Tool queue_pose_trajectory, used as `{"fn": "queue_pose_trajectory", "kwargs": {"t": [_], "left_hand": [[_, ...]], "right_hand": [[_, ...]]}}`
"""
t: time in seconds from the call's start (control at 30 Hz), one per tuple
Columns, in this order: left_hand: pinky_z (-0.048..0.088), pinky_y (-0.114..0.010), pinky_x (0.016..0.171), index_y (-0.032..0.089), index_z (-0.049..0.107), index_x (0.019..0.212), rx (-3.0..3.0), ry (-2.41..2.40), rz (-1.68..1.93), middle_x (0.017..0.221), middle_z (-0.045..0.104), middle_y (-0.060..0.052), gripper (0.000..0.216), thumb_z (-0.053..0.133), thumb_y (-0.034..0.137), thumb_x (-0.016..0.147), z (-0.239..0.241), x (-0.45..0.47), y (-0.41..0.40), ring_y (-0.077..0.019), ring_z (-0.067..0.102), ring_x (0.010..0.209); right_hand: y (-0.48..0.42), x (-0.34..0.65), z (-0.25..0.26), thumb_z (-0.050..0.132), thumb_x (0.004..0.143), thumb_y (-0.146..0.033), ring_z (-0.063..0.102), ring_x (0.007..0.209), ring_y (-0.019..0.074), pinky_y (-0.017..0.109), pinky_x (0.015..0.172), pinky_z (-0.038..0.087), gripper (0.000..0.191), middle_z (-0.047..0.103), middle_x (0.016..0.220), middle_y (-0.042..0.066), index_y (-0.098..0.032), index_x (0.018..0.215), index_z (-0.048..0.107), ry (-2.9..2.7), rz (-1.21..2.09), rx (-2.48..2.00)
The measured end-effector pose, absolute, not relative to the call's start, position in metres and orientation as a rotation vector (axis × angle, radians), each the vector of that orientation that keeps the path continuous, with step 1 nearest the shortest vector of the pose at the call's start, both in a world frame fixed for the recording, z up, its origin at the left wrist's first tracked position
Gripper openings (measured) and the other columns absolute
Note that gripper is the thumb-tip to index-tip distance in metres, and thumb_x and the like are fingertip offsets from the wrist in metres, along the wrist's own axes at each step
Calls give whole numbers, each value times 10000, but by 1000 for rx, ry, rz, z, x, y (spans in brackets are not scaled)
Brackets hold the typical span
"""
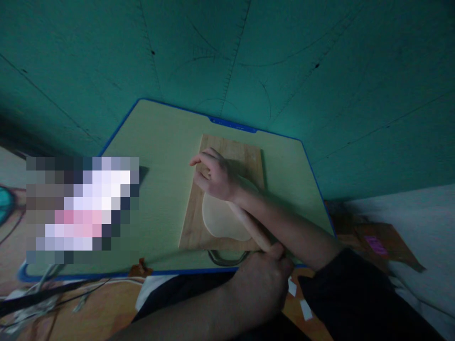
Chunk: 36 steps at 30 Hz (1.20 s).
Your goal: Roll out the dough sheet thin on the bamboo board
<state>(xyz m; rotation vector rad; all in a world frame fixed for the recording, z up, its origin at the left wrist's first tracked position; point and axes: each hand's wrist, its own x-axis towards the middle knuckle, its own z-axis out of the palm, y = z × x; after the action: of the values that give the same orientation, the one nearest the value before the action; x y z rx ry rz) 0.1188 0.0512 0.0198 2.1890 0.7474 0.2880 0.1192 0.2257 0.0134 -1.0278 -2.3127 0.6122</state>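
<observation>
A wooden board (249, 156) lies on a low table (159, 142) with a blue rim. On the board is a flat, pale round of dough (220, 220). A wooden rolling pin (250, 225) lies slantwise across the dough. My right hand (213, 177) rests over the pin's far end with its fingers curled down on it. Closed around the pin's near end at the table's front edge is my left hand (259, 284). A dark sleeve covers my right forearm.
A blurred-out patch (83, 206) covers the table's left part. A teal wall (249, 57) rises right behind the table. Cables (53, 298) lie on the floor at lower left, and brown cardboard (387, 244) lies at the right.
</observation>
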Motion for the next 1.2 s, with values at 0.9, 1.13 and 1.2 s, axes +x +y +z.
{"fn": "queue_pose_trajectory", "kwargs": {"t": [0.9, 1.13, 1.2], "left_hand": [[650, -360, 750, 162, 597, 1060, 1943, 658, 489, 1404, 556, -112, 228, 558, 107, 842, 10, 85, 22, -232, 735, 900], [648, -409, 829, 164, 571, 1135, 1981, 663, 454, 1460, 523, -142, 308, 571, 88, 837, 9, 81, 15, -261, 727, 1011], [649, -416, 831, 160, 575, 1134, 1991, 666, 450, 1478, 515, -142, 304, 571, 87, 839, 10, 79, 14, -265, 727, 1018]], "right_hand": [[202, 102, 30, 488, 878, -200, 590, 1092, 266, 421, 958, 471, 271, 634, 1149, 124, -170, 1107, 631, -2515, 389, -1193], [201, 100, 30, 475, 881, -195, 591, 1063, 262, 406, 930, 464, 263, 633, 1138, 111, -183, 1093, 630, -2509, 374, -1225], [201, 99, 28, 476, 885, -202, 594, 1041, 255, 394, 912, 464, 248, 639, 1126, 103, -192, 1079, 630, -2493, 384, -1245]]}}
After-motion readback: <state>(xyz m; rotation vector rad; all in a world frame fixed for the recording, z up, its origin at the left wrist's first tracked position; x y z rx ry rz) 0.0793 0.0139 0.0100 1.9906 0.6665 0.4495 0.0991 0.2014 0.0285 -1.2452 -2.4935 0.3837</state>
